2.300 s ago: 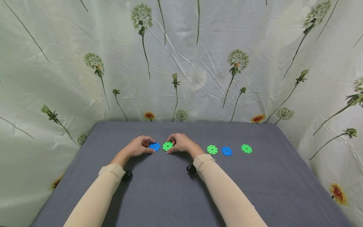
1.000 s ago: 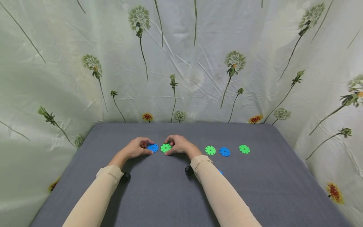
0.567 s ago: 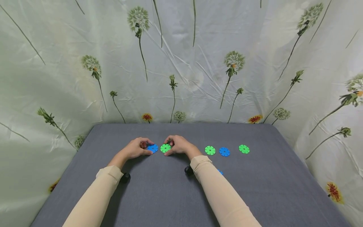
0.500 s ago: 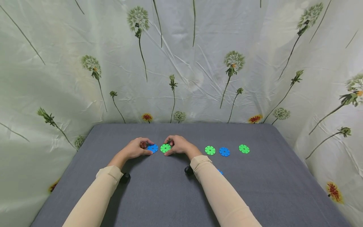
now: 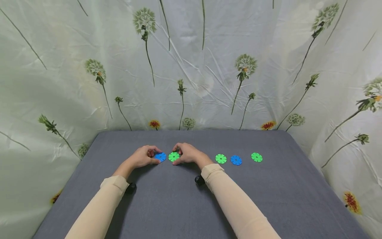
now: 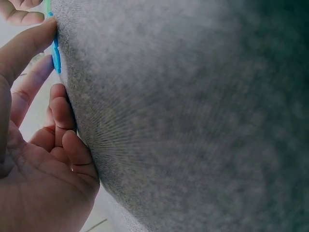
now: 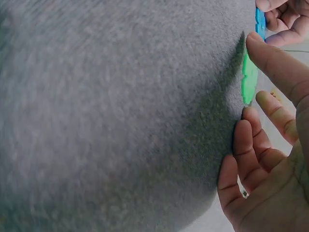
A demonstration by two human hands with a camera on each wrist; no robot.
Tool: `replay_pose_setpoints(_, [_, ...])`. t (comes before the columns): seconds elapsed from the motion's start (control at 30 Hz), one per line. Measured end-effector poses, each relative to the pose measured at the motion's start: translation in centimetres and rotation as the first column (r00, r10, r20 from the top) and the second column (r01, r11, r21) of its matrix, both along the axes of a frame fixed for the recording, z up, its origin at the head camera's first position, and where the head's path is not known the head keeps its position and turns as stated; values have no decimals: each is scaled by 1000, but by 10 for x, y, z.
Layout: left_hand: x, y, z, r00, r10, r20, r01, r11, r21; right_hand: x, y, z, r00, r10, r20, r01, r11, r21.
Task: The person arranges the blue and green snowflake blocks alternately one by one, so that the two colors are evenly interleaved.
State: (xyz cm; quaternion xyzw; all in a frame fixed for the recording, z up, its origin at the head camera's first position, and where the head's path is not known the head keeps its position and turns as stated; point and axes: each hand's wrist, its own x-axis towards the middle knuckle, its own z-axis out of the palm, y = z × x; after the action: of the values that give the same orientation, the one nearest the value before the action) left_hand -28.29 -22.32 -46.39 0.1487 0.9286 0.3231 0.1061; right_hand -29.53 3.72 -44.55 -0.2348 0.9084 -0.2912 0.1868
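Note:
On the grey cloth lies a blue notched plastic disc (image 5: 161, 156), its edge pinched between the thumb and index finger of my left hand (image 5: 143, 156). Just to its right, my right hand (image 5: 191, 154) pinches a green notched disc (image 5: 173, 156) by thumb and forefinger. A narrow gap separates the two discs in the head view. The left wrist view shows the blue disc (image 6: 56, 55) edge-on by the left fingertips. In the right wrist view the green disc (image 7: 248, 79) appears low against the cloth, with the right hand's other fingers curled beside it.
To the right, a green disc (image 5: 221, 158), a blue disc (image 5: 236, 160) and another green disc (image 5: 256, 157) lie flat. A sliver of blue shows beside the right sleeve (image 5: 235, 199), mostly hidden. A floral curtain (image 5: 206, 66) rises behind the grey-covered table (image 5: 167, 205).
Both hands keep their pinch on the discs, almost still. The head view has shifted slightly. The right forearm now covers more of the blue piece beside it than a half second ago.

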Motion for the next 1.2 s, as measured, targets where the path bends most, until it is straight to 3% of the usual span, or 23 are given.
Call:
replay_pose_setpoints(0.5, [-1, 0, 1, 1000, -23, -1, 23, 1000, -12, 2, 17, 5, 998, 55, 25, -54, 998, -38])
replay_pose_setpoints(1.2, [-1, 1, 3, 999, -45, 2, 45, 999, -16, 15, 64, 35, 991, 119, 55, -119, 993, -5])
